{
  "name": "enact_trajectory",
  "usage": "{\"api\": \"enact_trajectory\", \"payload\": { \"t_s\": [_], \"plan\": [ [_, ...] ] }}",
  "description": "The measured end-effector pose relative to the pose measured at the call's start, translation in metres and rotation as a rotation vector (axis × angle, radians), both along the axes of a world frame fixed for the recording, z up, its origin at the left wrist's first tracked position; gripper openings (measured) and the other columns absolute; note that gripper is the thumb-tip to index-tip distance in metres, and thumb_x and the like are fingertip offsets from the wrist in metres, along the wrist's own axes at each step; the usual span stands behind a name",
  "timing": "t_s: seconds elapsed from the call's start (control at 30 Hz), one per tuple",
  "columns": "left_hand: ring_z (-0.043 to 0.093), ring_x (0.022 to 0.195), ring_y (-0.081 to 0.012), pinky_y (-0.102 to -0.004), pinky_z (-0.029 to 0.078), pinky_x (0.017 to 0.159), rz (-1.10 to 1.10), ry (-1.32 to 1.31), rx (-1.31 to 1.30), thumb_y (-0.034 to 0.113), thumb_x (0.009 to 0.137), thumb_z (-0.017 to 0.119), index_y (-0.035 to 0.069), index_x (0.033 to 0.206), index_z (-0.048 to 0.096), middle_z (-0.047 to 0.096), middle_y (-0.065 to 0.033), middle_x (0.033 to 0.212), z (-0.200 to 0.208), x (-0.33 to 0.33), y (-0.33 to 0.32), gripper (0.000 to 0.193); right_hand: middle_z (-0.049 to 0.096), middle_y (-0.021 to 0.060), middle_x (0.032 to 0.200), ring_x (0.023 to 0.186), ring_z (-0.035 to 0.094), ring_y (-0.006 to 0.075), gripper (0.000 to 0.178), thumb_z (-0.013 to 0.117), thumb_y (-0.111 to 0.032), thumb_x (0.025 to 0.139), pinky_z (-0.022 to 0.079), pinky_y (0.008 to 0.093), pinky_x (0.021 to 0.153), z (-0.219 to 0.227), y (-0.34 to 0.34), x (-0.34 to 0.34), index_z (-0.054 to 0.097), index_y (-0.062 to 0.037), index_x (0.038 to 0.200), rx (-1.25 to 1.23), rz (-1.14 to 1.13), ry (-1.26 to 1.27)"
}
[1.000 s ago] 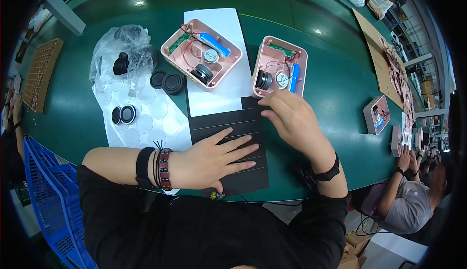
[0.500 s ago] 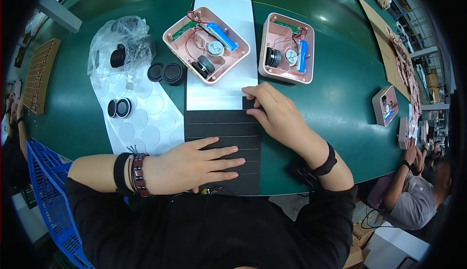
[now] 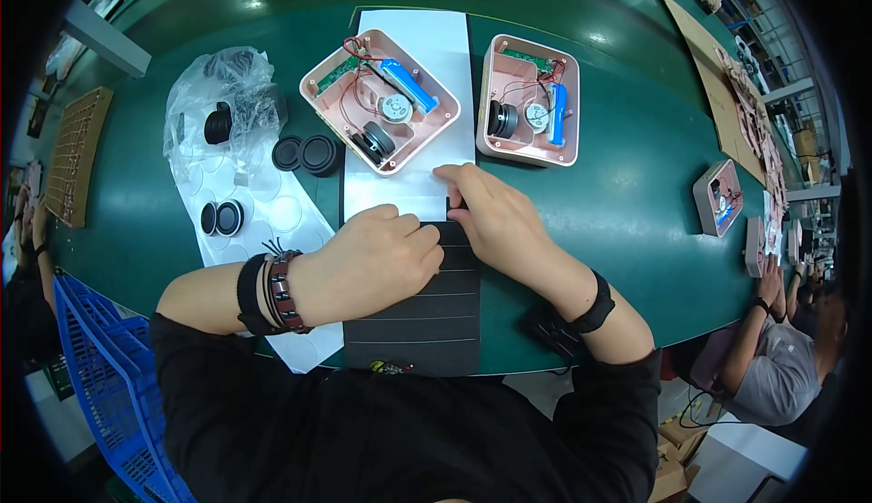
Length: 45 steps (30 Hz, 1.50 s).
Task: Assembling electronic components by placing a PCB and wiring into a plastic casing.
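A sheet of black foam strips on white backing paper lies in front of me, pale lines dividing its strips. At the border of black and white, my right hand pinches the end of a black strip between thumb and fingers. My left hand is curled over the upper strips, close to the right; its fingertips are hidden, so what they grip cannot be made out. Beyond the hands, an open pink housing with wires, a blue battery and a round speaker rests on the backing paper.
A second pink housing stands to the right. Left are black round parts, a plastic bag and a sheet of round stickers. A blue basket sits by the table edge. Other people work at far right and left.
My left hand has gone from lying flat with spread fingers to curled, and has moved farther up the sheet. My right hand keeps its pinch near the same spot. The view has shifted slightly.
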<state>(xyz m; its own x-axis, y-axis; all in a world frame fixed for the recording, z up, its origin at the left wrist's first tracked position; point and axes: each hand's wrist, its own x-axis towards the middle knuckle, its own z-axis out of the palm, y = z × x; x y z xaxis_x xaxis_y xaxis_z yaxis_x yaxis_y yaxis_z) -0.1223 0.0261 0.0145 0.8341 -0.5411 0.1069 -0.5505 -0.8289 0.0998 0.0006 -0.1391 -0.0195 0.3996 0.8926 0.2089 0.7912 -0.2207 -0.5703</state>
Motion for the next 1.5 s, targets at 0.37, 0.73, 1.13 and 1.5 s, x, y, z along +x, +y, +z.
{"api": "enact_trajectory", "payload": {
  "t_s": [0.37, 0.73, 1.13, 1.5],
  "plan": [
    [0.059, 0.073, -0.0166, -0.0297, 0.046, 0.067, 0.016, -0.021, -0.1, 0.021, 0.078, 0.069, 0.006, 0.074, 0.061, 0.061, -0.0031, 0.081, -0.007, -0.002, 0.002, 0.017, 0.059, 0.01, 0.099, 0.088, 0.062, 0.0294, 0.052, 0.066, 0.002, 0.078, 0.049, 0.0389, 0.071, 0.013, 0.002, -0.002, 0.049, -0.0051, 0.127, -0.15, 0.034, -0.094],
    [0.059, 0.074, -0.0168, -0.03, 0.046, 0.067, 0.037, -0.02, -0.094, 0.021, 0.078, 0.069, 0.006, 0.073, 0.06, 0.06, -0.0031, 0.08, -0.007, -0.005, 0.002, 0.018, 0.058, 0.0098, 0.087, 0.083, 0.061, 0.03, 0.05, 0.067, 0.004, 0.075, 0.048, 0.037, 0.069, 0.008, -0.003, -0.004, 0.053, -0.0055, 0.122, 0.048, 0.04, -0.069],
    [0.058, 0.073, -0.0183, -0.0313, 0.043, 0.065, -0.008, 0.112, -0.011, 0.022, 0.078, 0.07, 0.006, 0.075, 0.06, 0.059, -0.004, 0.08, 0.013, 0.004, 0.003, 0.019, 0.058, 0.0086, 0.09, 0.074, 0.056, 0.0163, 0.029, 0.062, 0.01, 0.079, 0.046, 0.0275, 0.069, 0.069, -0.044, 0.053, 0.057, -0.0018, 0.105, 0.583, -0.265, -0.033],
    [0.061, 0.087, -0.0189, -0.0304, 0.045, 0.067, 0.07, -0.466, 0.07, 0.016, 0.073, 0.065, 0.005, 0.091, 0.06, 0.059, -0.0053, 0.085, 0.004, 0.099, -0.029, 0.022, 0.054, 0.0042, 0.081, 0.083, 0.057, 0.0216, 0.018, 0.07, 0.005, 0.074, 0.04, 0.0318, 0.085, 0.066, -0.052, 0.075, 0.065, -0.0064, 0.087, 0.402, -0.36, -0.755]
  ]
}}
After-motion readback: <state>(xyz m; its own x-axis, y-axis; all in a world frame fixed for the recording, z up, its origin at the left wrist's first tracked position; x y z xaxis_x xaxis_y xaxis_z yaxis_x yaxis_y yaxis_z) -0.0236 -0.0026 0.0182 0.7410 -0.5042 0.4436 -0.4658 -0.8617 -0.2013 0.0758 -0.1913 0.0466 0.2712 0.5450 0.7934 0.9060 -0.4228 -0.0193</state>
